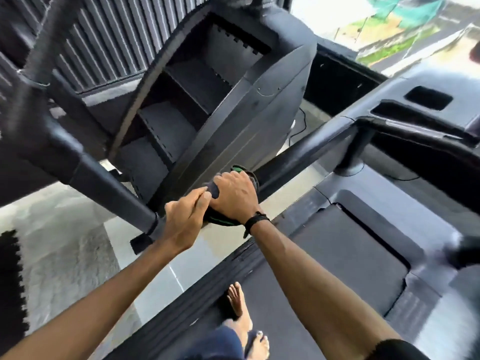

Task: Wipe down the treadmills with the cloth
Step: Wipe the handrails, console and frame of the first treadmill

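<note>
Both hands bunch the cloth on the treadmill handrail, right hand gripping over it, left hand pinching its near end; loose folds could slip off.

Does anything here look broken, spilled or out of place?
Nothing stands out. Both hands, left hand and right hand, hold the dark cloth against the treadmill handrail; no spill or damage shows.

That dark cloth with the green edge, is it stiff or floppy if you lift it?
Probably floppy: the cloth bunches and folds under the right hand and wraps the handrail. Likely light, since the left hand only pinches one corner.
</note>
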### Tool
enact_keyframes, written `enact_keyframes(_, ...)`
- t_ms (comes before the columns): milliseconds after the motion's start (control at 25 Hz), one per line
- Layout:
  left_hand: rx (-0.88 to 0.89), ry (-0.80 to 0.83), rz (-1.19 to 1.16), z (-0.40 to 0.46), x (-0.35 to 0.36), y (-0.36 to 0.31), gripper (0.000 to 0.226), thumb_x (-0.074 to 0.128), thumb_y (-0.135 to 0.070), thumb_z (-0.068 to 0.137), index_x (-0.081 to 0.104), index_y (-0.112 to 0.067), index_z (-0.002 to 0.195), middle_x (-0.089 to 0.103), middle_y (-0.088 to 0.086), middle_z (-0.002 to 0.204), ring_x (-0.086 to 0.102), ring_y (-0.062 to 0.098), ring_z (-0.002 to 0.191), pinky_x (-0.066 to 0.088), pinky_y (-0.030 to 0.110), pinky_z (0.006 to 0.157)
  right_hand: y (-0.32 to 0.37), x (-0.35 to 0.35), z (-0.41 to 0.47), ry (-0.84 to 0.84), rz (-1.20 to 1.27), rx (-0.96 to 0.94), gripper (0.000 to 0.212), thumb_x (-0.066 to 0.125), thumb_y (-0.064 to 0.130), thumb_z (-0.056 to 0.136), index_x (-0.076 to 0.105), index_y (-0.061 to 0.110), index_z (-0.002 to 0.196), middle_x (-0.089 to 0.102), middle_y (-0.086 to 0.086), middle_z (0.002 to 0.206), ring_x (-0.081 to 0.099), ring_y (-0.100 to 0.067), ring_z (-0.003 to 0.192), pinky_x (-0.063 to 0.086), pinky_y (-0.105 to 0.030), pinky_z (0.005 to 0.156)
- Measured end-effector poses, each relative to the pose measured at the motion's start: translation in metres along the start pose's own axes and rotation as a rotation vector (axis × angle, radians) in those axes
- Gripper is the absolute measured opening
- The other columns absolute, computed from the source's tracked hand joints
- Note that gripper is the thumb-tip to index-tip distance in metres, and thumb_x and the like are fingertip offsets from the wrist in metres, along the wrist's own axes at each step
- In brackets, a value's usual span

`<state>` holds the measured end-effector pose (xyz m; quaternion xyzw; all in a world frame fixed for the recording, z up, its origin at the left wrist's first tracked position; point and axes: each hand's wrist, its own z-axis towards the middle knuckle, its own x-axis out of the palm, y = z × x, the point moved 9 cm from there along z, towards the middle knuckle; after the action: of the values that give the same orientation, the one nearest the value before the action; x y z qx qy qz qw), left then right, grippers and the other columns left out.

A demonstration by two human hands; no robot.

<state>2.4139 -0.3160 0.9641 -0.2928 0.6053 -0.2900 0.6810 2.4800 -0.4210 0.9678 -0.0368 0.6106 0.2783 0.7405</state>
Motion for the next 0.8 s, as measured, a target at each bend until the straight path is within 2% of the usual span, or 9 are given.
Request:
enact_keyframes(160, 0.068, 0.091, 0.062, 0.010, 0.000, -0.006, 0.068, 0.023, -0.062, 0.093, 0.063, -0.018, 0.127, 0.072, 0.001, 0.115, 0.064, 0.020, 0.106, 0.038, 0.054, 0.106, -0.004, -0.005, -0.011, -0.102, -0.019, 0.123, 0.045, 0.039, 0.055, 0.087, 0.063, 0.018, 0.076, 0.067, 0.000, 0.080, 0.056, -0.022, 0.074, 0.040, -0.037, 0.075)
enact_keyframes(240, 0.092, 0.099, 0.046, 0.017, 0.003, -0.003, 0.067, 0.028, -0.062, 0.092, 0.064, -0.015, 0.124, 0.073, 0.003, 0.109, 0.066, 0.022, 0.100, 0.042, 0.057, 0.102, -0.006, -0.005, -0.012, -0.124, -0.028, 0.164, 0.042, 0.042, 0.054, 0.087, 0.063, 0.019, 0.076, 0.066, 0.001, 0.079, 0.054, -0.020, 0.073, 0.039, -0.037, 0.074)
enact_keyframes(320, 0.127, 0.098, 0.018, 0.026, 0.004, 0.000, 0.065, 0.033, -0.059, 0.093, 0.065, -0.011, 0.123, 0.074, 0.004, 0.103, 0.067, 0.023, 0.094, 0.046, 0.057, 0.097, -0.010, -0.002, -0.010, -0.143, -0.025, 0.213, 0.036, 0.054, 0.052, 0.087, 0.062, 0.020, 0.073, 0.064, 0.002, 0.075, 0.051, -0.020, 0.071, 0.038, -0.036, 0.075)
enact_keyframes(440, 0.259, 0.166, -0.057, 0.033, 0.003, 0.002, 0.055, 0.040, -0.049, 0.096, 0.066, -0.009, 0.123, 0.074, 0.003, 0.100, 0.069, 0.023, 0.090, 0.050, 0.057, 0.090, -0.016, 0.001, -0.012, -0.205, -0.054, 0.306, 0.034, 0.063, 0.049, 0.082, 0.060, 0.019, 0.067, 0.058, 0.003, 0.070, 0.046, -0.019, 0.070, 0.037, -0.037, 0.074)
enact_keyframes(520, 0.337, 0.248, -0.088, 0.041, 0.002, 0.003, 0.049, 0.042, -0.044, 0.097, 0.066, -0.012, 0.125, 0.074, 0.001, 0.107, 0.069, 0.021, 0.094, 0.051, 0.057, 0.090, -0.018, -0.003, -0.014, -0.284, -0.070, 0.384, 0.035, 0.058, 0.052, 0.079, 0.059, 0.019, 0.066, 0.056, 0.003, 0.070, 0.045, -0.020, 0.072, 0.036, -0.038, 0.075)
enact_keyframes(640, 0.422, 0.337, -0.112, 0.048, 0.001, 0.004, 0.052, 0.040, -0.045, 0.097, 0.062, -0.014, 0.133, 0.069, 0.002, 0.124, 0.065, 0.018, 0.105, 0.047, 0.057, 0.097, -0.014, -0.002, -0.029, -0.381, -0.091, 0.551, 0.035, 0.054, 0.052, 0.080, 0.060, 0.019, 0.071, 0.055, 0.003, 0.076, 0.046, -0.021, 0.078, 0.036, -0.039, 0.078)
enact_keyframes(720, 0.497, 0.415, -0.073, 0.056, 0.009, -0.003, 0.056, 0.037, -0.048, 0.095, 0.059, -0.016, 0.136, 0.062, 0.002, 0.136, 0.060, 0.018, 0.115, 0.039, 0.055, 0.104, -0.014, -0.004, -0.040, -0.470, -0.074, 0.744, 0.032, 0.054, 0.048, 0.085, 0.060, 0.018, 0.078, 0.054, 0.002, 0.084, 0.043, -0.020, 0.083, 0.034, -0.038, 0.079)
enact_keyframes(800, 0.552, 0.495, -0.050, 0.061, 0.019, -0.010, 0.060, 0.033, -0.051, 0.094, 0.054, -0.019, 0.141, 0.048, 0.004, 0.150, 0.049, 0.017, 0.130, 0.029, 0.046, 0.111, -0.015, -0.004, -0.056, -0.580, 0.000, 0.969, 0.032, 0.048, 0.047, 0.090, 0.059, 0.018, 0.089, 0.053, 0.001, 0.095, 0.041, -0.019, 0.089, 0.034, -0.037, 0.081)
